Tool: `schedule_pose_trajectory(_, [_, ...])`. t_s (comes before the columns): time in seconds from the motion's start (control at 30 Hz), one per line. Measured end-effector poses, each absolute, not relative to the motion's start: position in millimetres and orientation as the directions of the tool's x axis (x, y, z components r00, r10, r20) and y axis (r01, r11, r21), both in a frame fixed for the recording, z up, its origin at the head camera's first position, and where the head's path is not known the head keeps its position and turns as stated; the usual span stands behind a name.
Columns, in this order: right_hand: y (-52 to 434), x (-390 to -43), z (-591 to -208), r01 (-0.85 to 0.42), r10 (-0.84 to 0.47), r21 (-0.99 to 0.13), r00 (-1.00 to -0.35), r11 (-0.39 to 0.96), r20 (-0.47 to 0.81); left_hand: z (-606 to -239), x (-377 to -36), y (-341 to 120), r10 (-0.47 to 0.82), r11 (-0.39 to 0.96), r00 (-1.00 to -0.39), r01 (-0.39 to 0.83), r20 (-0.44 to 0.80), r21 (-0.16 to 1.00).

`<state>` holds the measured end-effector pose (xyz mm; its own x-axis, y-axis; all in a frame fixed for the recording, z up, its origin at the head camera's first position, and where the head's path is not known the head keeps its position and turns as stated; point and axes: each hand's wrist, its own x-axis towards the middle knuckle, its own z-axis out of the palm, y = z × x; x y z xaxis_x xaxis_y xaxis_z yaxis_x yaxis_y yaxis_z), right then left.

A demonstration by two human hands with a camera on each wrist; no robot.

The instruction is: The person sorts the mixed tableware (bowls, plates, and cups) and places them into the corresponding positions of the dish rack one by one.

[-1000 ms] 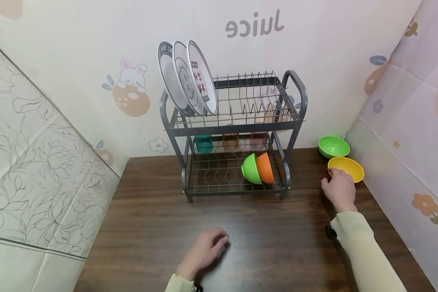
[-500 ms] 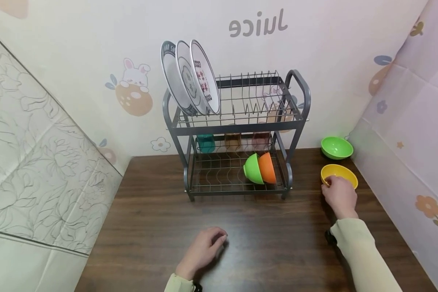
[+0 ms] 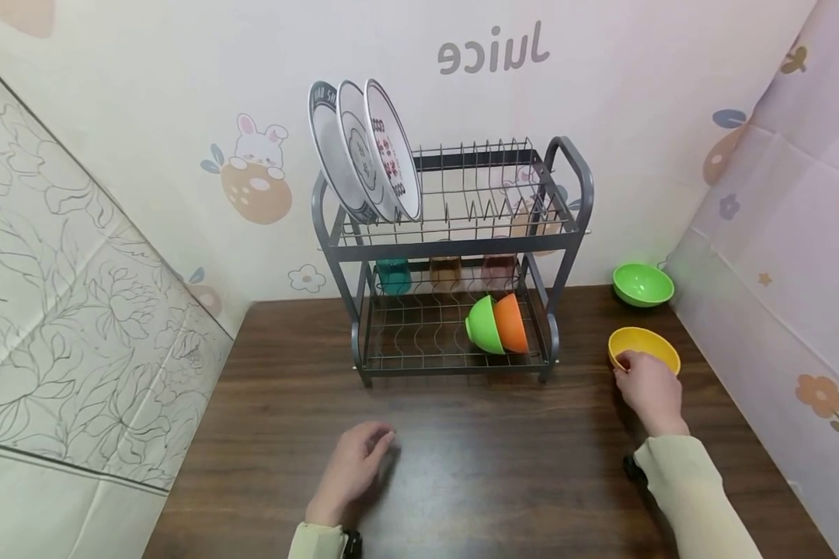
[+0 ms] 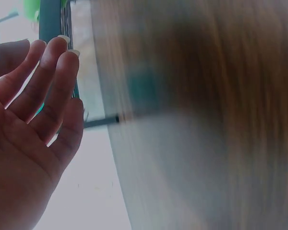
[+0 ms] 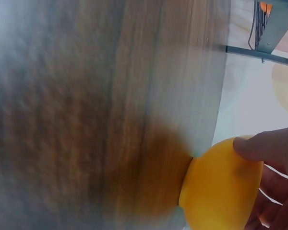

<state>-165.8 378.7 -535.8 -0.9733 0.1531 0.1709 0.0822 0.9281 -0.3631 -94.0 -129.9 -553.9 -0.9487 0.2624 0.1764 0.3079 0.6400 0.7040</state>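
Head view: the right hand (image 3: pixel 649 387) is gripping the near rim of the round yellow plastic bowl (image 3: pixel 646 346), thumb over the edge, fingers curled against its smooth outer wall. The bowl is sitting on the dark brown wood-grain bench (image 3: pixel 503 458), at the right side, just in front of a round bright green plastic bowl (image 3: pixel 642 283) that is standing upright near the back right corner. The two bowls are near each other but apart.

The right wrist view is showing the yellow bowl's glossy curved underside and small round foot (image 5: pixel 187 184) touching the bench, with a thumb (image 5: pixel 266 146) pressing on the rim.

The left hand (image 3: pixel 353 468) is resting palm-down on the bench near the front centre, fingers relaxed and loosely bent, holding nothing. In the left wrist view its fingers (image 4: pixel 48 79) are lying nearly straight and close together; the rest is blurred.

A two-tier grey metal wire dish rack (image 3: pixel 454 256) is standing at the back centre. Three round white patterned plates (image 3: pixel 363 151) are leaning on edge in the top tier, left end. On the lower tier a green bowl and an orange bowl (image 3: pixel 496 324) are lying nested on their sides, right end. Small tinted cups behind them are too dim to tell apart.
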Motion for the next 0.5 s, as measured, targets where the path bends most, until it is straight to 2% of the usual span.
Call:
schedule_pose_trajectory(0.27, [361, -149, -529, 0.025, 0.156, -0.412, -0.946, 0.911, 0.286, -551, -99, -156, 0.137, 0.701, -0.982, 0.19, 0.132, 0.687])
schedule_pose_trajectory(0.5, [340, -130, -516, -0.039, 0.151, -0.442, -0.91, 0.896, 0.386, -559, -100, -161, 0.109, 0.713, -0.989, 0.148, 0.101, 0.685])
